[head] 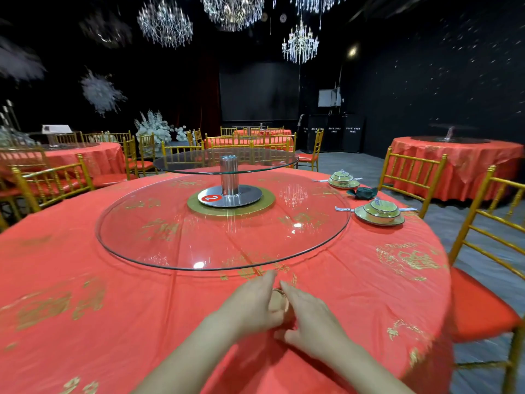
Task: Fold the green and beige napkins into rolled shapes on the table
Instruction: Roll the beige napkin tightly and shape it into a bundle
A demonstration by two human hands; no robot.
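Note:
A small beige napkin [277, 302], rolled up, stands on the red tablecloth [113, 308] near the front edge of the table. My left hand [252, 302] and my right hand [309, 317] cup it from either side, fingers wrapped round it, so most of it is hidden. A dark green napkin [364, 192], rolled, lies at the far right of the table between two place settings.
A large glass turntable [176, 245] with a raised glass tier [227, 160] fills the table's middle. Two green plate-and-bowl settings [379, 213] [343, 179] sit at the right. Gold chairs [488, 251] ring the table; more red tables stand behind.

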